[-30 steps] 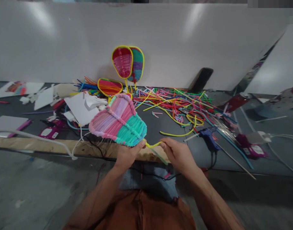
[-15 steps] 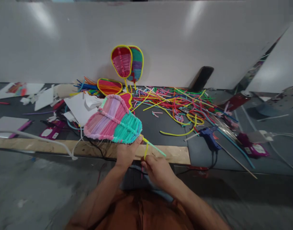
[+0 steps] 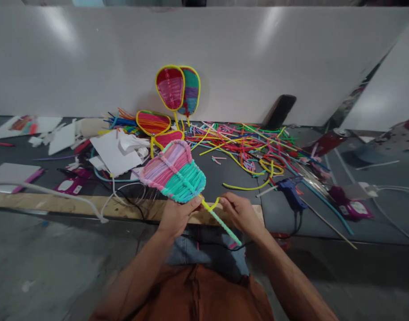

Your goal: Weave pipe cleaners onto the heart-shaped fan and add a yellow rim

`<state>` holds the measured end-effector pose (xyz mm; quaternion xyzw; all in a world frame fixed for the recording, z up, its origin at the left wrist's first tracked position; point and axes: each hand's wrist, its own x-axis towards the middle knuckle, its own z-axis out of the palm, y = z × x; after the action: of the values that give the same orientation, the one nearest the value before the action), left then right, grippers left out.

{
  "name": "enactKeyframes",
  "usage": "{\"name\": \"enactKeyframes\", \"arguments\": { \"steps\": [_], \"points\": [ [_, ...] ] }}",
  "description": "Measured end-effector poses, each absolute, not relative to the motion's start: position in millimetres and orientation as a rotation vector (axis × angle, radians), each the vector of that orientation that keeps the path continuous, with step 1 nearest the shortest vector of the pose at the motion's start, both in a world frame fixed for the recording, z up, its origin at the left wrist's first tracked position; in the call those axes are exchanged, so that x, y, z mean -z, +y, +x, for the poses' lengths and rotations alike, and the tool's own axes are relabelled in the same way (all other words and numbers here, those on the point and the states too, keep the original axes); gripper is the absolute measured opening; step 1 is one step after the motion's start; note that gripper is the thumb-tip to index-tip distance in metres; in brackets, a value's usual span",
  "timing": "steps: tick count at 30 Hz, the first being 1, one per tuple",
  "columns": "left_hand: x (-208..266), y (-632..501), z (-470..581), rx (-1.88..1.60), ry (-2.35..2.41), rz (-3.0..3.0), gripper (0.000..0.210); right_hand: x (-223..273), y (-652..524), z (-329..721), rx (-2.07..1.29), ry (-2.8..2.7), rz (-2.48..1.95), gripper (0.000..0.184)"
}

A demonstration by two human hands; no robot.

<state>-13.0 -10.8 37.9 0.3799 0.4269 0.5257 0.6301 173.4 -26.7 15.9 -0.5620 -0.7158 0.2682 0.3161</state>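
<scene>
A fan-shaped craft piece [image 3: 177, 171], wrapped in pink, lilac and turquoise pipe cleaners, is held over the table's front edge. My left hand [image 3: 177, 217] grips it where the blade meets the handle, thumb on top. The thin handle [image 3: 224, 225], wound in mint green with yellow near the blade, slants down to the right. A loose yellow pipe cleaner end [image 3: 215, 204] sticks out from the handle, and my right hand [image 3: 243, 214] pinches its tip between thumb and fingers.
Two yellow-rimmed fans [image 3: 170, 88] lean on the white partition. Loose pipe cleaners [image 3: 231, 142] lie heaped behind the hands. A blue glue gun [image 3: 292, 192] and a red can [image 3: 332, 140] are on the right, a phone [image 3: 280, 111] behind, white paper [image 3: 116, 151] on the left.
My right hand has moved up and to the right, bringing the yellow pipe cleaner end from below the handle to above it. The fan has shifted right and its handle points more steeply down.
</scene>
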Motion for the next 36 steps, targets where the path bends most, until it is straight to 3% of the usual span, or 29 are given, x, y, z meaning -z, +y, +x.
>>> {"name": "enactKeyframes", "arguments": {
  "steps": [7,12,16,22,28,36],
  "points": [
    [-30.2,-1.4,-6.6,-1.373,1.078,0.736,0.024,3.5,-60.9,132.2,-0.711,-2.121,-1.488,0.028],
    [-23.9,-0.7,-14.9,-1.345,1.376,1.221,0.013,-20.6,-70.9,130.8,-0.464,-2.276,-1.392,0.027],
    [-29.2,-4.7,-22.3,-1.215,1.429,1.521,0.012,-44.1,-54.5,154.9,-0.464,-2.150,-1.383,0.028],
    [-34.2,-9.1,-17.3,-1.304,1.125,1.033,0.012,-26.0,-28.9,174.7,-0.615,-1.858,-1.544,0.030],
    [-35.5,-4.2,-6.9,-1.380,1.033,0.711,0.025,9.0,-54.6,131.1,-0.652,-2.124,-1.530,0.027],
    [-25.2,-3.2,-22.5,-1.339,1.451,1.414,0.013,-36.7,-69.1,138.6,-0.376,-2.265,-1.452,0.028]
  ]
}}
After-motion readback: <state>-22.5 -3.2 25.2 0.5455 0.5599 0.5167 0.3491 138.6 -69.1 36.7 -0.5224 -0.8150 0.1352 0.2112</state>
